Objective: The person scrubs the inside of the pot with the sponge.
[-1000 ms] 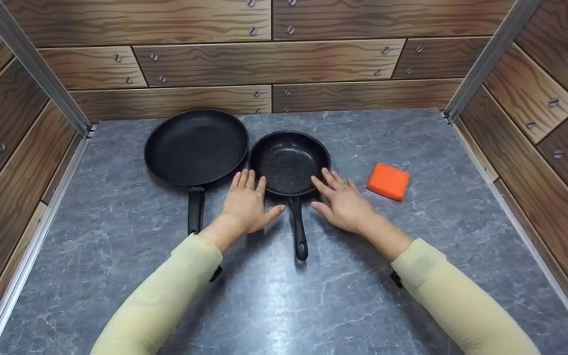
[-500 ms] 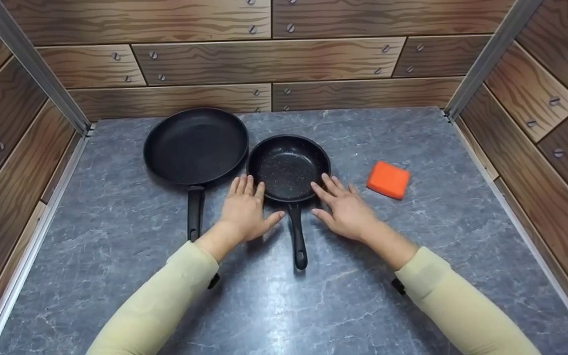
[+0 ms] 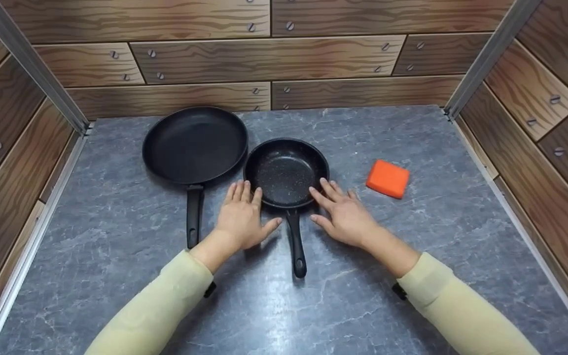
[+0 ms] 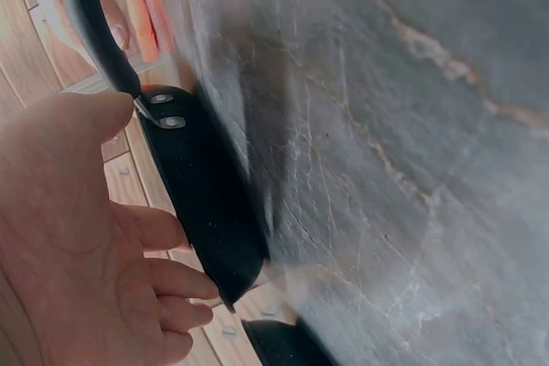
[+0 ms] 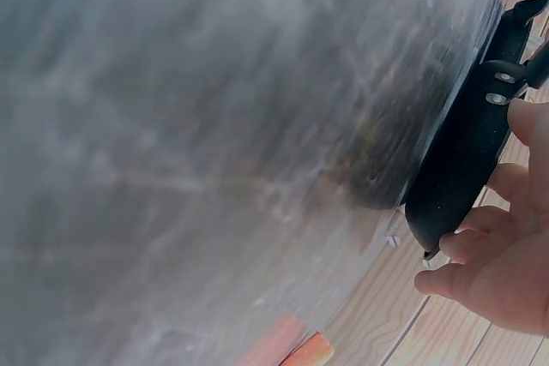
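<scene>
Booth-like enclosure: wood-print panels [image 3: 205,61], metal corner posts [image 3: 36,69], marble-patterned tabletop [image 3: 343,310].

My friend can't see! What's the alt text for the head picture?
A left-hand grip and a right-hand grip, spread open, flank the near half of a small speckled black pan. A bigger black pan lies to its left, an orange block to its right.

The left hand [image 3: 240,217] and right hand [image 3: 348,217] each hide a bit of the small pan [image 3: 286,172] along its near side. Both sleeves [image 3: 151,305] run off the head view's near edge. The right wrist view blurs the tabletop [image 5: 171,169] and cuts off the orange block [image 5: 310,351]; the left wrist view crops the large pan [image 4: 287,345].
</scene>
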{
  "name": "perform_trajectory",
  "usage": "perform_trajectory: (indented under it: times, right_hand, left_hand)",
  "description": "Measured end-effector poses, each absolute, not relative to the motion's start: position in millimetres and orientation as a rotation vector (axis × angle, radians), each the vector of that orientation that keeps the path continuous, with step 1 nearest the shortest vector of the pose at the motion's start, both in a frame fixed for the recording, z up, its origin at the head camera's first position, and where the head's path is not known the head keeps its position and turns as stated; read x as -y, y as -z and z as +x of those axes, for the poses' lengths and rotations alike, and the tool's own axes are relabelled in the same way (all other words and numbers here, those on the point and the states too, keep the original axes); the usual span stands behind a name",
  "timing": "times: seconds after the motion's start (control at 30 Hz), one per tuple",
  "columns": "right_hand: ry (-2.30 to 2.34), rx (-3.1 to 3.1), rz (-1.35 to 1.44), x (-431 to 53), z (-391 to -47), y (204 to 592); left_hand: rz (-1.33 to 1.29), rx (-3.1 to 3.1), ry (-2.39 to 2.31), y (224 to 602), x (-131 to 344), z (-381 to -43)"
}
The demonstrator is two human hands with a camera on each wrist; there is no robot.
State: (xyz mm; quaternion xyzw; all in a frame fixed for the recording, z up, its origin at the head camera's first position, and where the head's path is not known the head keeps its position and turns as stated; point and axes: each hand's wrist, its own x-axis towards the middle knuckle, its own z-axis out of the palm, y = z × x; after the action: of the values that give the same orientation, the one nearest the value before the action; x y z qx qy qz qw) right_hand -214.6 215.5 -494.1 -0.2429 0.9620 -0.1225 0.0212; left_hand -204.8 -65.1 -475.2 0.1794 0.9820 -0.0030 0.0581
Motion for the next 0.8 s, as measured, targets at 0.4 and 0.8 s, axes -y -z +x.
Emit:
perform_trajectory:
  times: [0.4, 0.8]
  right_hand:
    - [0.338, -2.971, -0.795, -212.9, -201.0, 492.7]
    - [0.326, -2.976, -0.824, -212.2, -195.9, 493.6]
  left_hand:
    - [0.57, -3.008, -0.017, 476.0, 71.4, -190.0]
    - [0.554, -2.986, -0.008, 476.1, 73.3, -182.2]
